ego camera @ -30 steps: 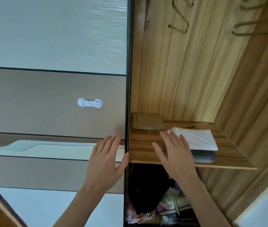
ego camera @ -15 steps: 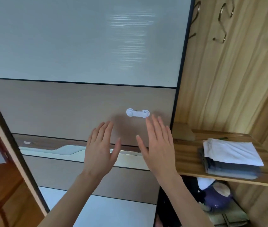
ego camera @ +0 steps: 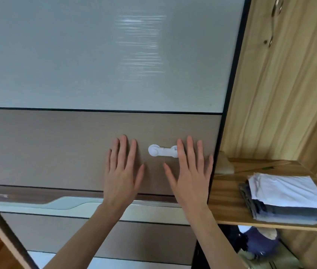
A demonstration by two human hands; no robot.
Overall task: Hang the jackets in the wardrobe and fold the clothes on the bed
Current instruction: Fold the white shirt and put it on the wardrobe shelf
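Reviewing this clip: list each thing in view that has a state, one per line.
Sliding door: partly closed, wardrobe still open at right.
Left hand: flat on the door, fingers straight.
Right hand: flat on the door, fingertips over the white latch.
Clothes stack: folded, on the shelf.

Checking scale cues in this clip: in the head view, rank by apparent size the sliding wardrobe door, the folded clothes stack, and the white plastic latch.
1. Sliding wardrobe door, largest by far.
2. Folded clothes stack with white top.
3. White plastic latch, smallest, partly covered by the right hand.

White latch's (ego camera: 163,150) right end behind fingers (ego camera: 180,150)
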